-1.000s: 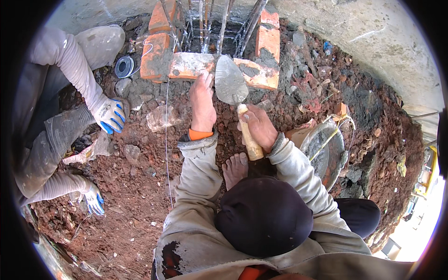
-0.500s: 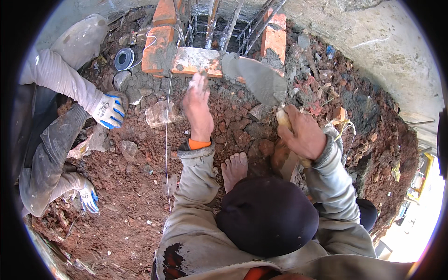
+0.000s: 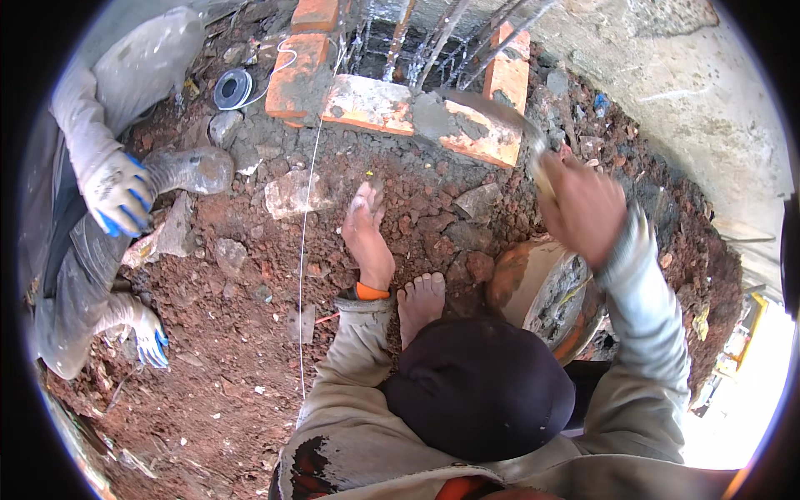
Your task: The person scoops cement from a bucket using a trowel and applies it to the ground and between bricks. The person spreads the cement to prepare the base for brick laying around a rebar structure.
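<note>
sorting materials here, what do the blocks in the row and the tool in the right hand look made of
The orange rectangular blocks look like fired clay brick: matte, rough, smeared with grey mortar. The flat grey trowel blade in the right hand seems steel, mortar-coated; its handle is hidden.

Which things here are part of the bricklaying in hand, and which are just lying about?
In use:
- trowel with mortar, held in the right hand
- bricks being set around the steel rods
- string line
- mortar pan
- left hand, held low over the soil

Lying about:
- wire coil
- loose stones
- co-worker's gloved hand, idle
</note>
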A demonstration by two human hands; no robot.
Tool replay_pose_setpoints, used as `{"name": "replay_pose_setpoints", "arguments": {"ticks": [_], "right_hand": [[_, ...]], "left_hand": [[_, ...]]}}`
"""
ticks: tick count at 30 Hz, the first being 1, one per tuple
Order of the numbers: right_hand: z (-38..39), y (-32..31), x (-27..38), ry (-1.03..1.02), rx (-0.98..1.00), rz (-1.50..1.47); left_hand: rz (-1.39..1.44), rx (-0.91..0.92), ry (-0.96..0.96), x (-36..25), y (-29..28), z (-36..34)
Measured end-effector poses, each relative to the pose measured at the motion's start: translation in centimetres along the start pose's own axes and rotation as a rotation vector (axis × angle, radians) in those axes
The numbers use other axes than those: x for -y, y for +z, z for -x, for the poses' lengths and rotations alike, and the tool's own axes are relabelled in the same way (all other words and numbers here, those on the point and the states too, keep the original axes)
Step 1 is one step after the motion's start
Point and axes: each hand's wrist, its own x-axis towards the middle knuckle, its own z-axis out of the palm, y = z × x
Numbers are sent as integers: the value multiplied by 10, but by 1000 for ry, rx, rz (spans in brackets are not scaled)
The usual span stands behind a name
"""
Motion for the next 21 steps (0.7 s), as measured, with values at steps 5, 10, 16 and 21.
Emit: {"name": "replay_pose_setpoints", "arguments": {"ticks": [5, 10, 16, 21], "right_hand": [[-84, -9, 2, -85, 267, 293], [-57, -9, -46, -41, 315, 433], [73, -35, -96, -159, -287, 34], [112, 14, -127, -148, -161, 22]], "left_hand": [[-89, 119, 76, 10, 23, 18], [-326, 220, 211, 16, 15, 25], [-460, 237, 170, 18, 6, 18], [-524, 416, 198, 14, 26, 14]]}}
